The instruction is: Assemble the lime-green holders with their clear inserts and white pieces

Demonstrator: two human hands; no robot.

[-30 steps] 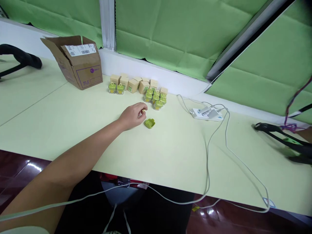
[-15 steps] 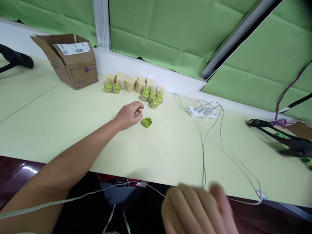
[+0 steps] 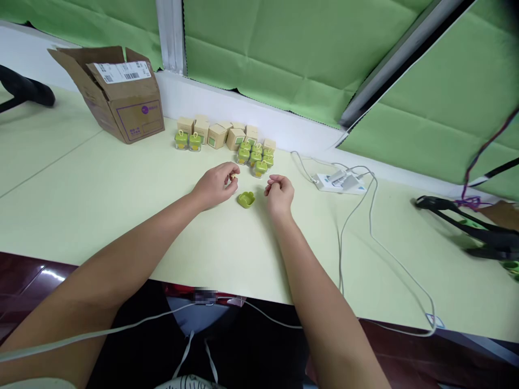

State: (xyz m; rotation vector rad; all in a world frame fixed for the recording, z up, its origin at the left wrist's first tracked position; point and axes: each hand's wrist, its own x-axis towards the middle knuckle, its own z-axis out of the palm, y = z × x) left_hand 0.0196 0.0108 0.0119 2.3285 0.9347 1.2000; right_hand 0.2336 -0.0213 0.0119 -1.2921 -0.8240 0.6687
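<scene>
My left hand (image 3: 214, 186) holds a tiny pale piece (image 3: 233, 176) between thumb and fingertips, just left of a small green lobed dish (image 3: 246, 199). My right hand (image 3: 279, 193) rests just right of that dish, fingers curled together; nothing shows in them. Behind the hands stand several clear cubes with green items and loop tops (image 3: 255, 159). Several small tan cardboard boxes (image 3: 217, 136) sit in a row behind those. Neither hand touches the dish or the cubes.
An open cardboard carton (image 3: 125, 105) stands at the back left of the pale table (image 3: 121, 216). To the right lie a white power strip (image 3: 339, 182) with white cables trailing over the front edge, and a black strapped object (image 3: 466, 229). Green paper covers the wall behind.
My right hand has come up from the blurred spot near the front edge to beside the green dish. My left hand stays nearly still, and the view has shifted slightly.
</scene>
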